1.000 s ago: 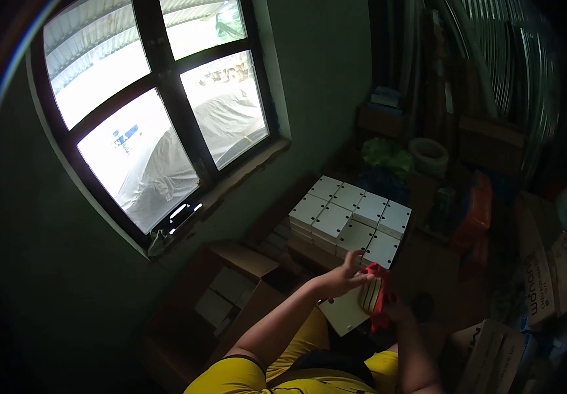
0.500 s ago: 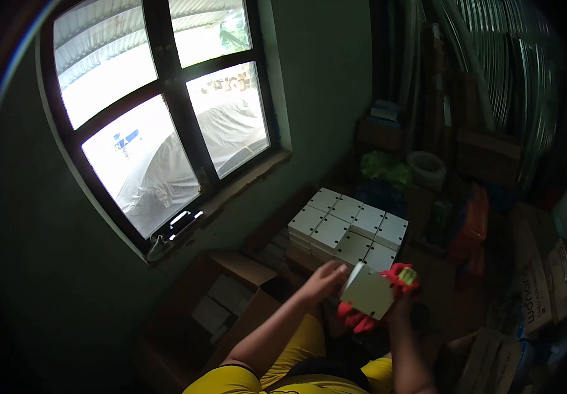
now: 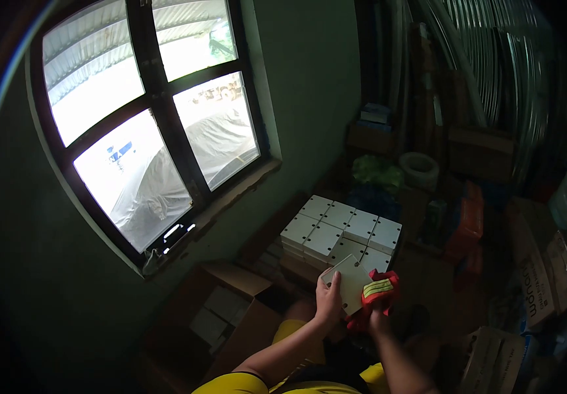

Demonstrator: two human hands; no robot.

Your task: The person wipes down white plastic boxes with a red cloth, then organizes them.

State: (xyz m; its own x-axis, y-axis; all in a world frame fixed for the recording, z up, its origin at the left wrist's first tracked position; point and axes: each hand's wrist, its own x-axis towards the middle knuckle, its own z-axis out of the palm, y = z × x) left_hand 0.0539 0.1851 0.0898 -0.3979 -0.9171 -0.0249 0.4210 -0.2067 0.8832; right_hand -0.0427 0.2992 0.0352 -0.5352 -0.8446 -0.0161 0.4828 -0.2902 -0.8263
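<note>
A flat white square box (image 3: 351, 279) with small dark spots near its corners is tilted in front of me. My left hand (image 3: 327, 301) grips it along the left edge, thumb on its face. My right hand (image 3: 379, 320) is closed around a bunched red cloth (image 3: 383, 293) with a yellow-green striped patch, held against the box's right side. The right fingers are partly hidden by the cloth. Just beyond, similar white boxes (image 3: 321, 238) are stacked in rows, with the near rows lower in part.
An open cardboard box (image 3: 237, 282) with white items inside stands at the lower left. Below the window (image 3: 198, 190) runs a rough sill. Orange containers (image 3: 464, 220), a tape-like roll (image 3: 419, 171), a green plastic bag (image 3: 377, 172) and printed cartons (image 3: 534, 282) crowd the right side.
My left hand has taken hold of the white box's left edge, and the box has turned. The right hand with the red cloth has shifted over its right side. The view has moved slightly.
</note>
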